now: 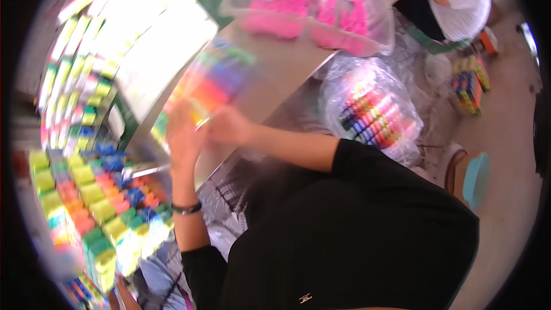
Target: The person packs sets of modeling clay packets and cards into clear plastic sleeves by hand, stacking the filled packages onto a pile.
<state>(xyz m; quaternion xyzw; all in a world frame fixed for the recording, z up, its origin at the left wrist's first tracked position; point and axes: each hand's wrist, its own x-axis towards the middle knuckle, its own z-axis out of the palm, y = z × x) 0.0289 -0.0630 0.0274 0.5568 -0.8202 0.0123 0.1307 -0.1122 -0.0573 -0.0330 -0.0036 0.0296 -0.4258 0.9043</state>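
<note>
A multicoloured pack (215,80), striped in red, orange, blue, purple and green, is smeared by motion above the table, so its exact kind does not show. My left hand (185,129), with a dark band on its wrist, is closed around the near end of the pack. Right beside it, my right hand (231,126) is closed at the same end, its fingertips blurred against the pack. Both hands nearly touch each other.
Stacks of colourful packs (92,189) stand at the left. A clear bin (350,40) with pink items sits at the far side of the table (287,74). A plastic bag (373,109) of coloured pieces lies at the right. Another person (459,8) sits beyond.
</note>
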